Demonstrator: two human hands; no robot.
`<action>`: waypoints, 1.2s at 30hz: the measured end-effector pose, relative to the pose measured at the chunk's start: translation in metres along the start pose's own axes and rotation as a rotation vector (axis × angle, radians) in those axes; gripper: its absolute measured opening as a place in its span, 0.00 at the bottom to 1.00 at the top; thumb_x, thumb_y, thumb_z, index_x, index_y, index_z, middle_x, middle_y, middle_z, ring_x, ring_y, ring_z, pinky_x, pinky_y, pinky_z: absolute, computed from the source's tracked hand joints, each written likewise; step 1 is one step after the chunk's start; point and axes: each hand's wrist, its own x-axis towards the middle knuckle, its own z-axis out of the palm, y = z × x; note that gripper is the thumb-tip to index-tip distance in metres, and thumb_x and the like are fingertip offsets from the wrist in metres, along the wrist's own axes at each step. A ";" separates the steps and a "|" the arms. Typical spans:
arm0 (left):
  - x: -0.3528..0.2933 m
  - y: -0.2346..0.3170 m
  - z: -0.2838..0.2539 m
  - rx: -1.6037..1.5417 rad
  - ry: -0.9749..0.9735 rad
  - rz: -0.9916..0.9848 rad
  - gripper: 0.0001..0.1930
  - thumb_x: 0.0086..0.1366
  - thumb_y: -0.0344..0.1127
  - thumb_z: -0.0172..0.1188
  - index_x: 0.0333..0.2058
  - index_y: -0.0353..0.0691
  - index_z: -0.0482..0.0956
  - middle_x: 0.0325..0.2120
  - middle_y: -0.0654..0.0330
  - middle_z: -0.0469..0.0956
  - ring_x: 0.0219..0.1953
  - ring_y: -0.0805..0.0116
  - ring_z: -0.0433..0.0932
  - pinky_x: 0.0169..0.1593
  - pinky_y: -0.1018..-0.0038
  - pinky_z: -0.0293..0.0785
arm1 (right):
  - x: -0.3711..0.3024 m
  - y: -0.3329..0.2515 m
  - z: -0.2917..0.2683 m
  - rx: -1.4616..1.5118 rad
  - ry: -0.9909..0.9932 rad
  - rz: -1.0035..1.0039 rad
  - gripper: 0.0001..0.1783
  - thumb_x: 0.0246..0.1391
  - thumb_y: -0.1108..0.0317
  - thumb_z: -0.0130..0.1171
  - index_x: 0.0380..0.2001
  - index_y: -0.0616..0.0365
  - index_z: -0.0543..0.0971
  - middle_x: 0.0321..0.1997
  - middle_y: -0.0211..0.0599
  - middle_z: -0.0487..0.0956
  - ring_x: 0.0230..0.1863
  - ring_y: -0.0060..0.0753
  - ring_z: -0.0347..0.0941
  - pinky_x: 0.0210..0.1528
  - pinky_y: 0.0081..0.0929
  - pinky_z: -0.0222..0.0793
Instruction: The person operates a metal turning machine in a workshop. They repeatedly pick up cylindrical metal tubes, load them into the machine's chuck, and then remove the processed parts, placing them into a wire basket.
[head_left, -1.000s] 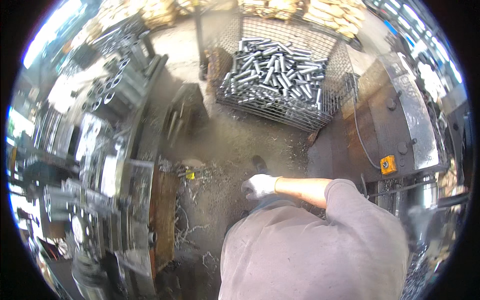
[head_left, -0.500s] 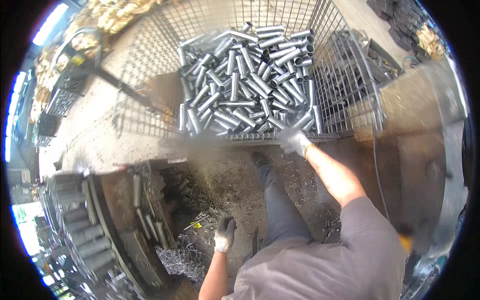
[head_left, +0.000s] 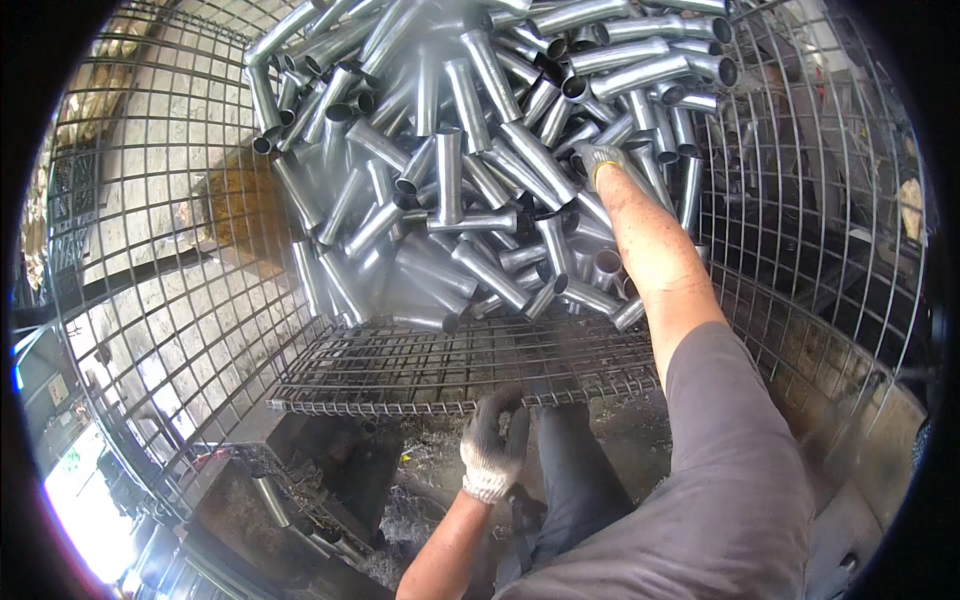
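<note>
Short steel tubes (head_left: 450,180), many of them bent near one end, lie heaped in a wire mesh basket (head_left: 330,375). My right hand (head_left: 603,160), in a pale knit glove with a yellow cuff edge, reaches in among the tubes on the right of the heap. Its fingers are hidden there, so whether they grip a tube cannot be told. Lower down, my left hand (head_left: 495,447) wears a glove with a grey palm and white cuff. It hangs just below the basket's front edge, thumb apart from the loosely bent fingers, with no object showing in it.
Mesh side walls rise to the left and right of the heap. At lower left, a dark metal stand (head_left: 250,510) has several loose tubes beside it. Metal shavings (head_left: 400,530) litter the floor near my left arm. A rusty brown round piece (head_left: 240,210) shows behind the left mesh.
I have leaned in over the basket, and the heap looks nearer. My right hand went from the basket's front edge into the tubes; my left hand came up to the front edge.
</note>
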 end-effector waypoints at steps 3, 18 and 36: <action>0.052 0.000 0.000 -0.235 -0.057 -0.123 0.21 0.72 0.28 0.63 0.62 0.34 0.76 0.51 0.51 0.84 0.54 0.65 0.83 0.58 0.68 0.79 | -0.006 0.035 0.024 0.610 -0.030 -0.045 0.30 0.63 0.46 0.64 0.53 0.64 0.84 0.54 0.53 0.85 0.53 0.42 0.84 0.53 0.40 0.82; -0.044 -0.060 -0.094 -1.122 0.143 -0.611 0.26 0.61 0.46 0.77 0.52 0.42 0.76 0.33 0.61 0.78 0.36 0.59 0.81 0.42 0.57 0.81 | -0.116 -0.035 0.045 -0.475 -0.110 -0.385 0.40 0.51 0.50 0.70 0.62 0.63 0.75 0.58 0.60 0.83 0.62 0.54 0.81 0.65 0.43 0.77; -0.910 -0.285 0.158 -0.210 0.703 -1.621 0.46 0.50 0.66 0.77 0.56 0.31 0.81 0.51 0.40 0.86 0.55 0.44 0.85 0.57 0.57 0.81 | -0.878 0.140 0.042 0.229 -0.862 -1.018 0.18 0.48 0.72 0.75 0.43 0.57 0.81 0.36 0.30 0.85 0.38 0.23 0.83 0.44 0.30 0.81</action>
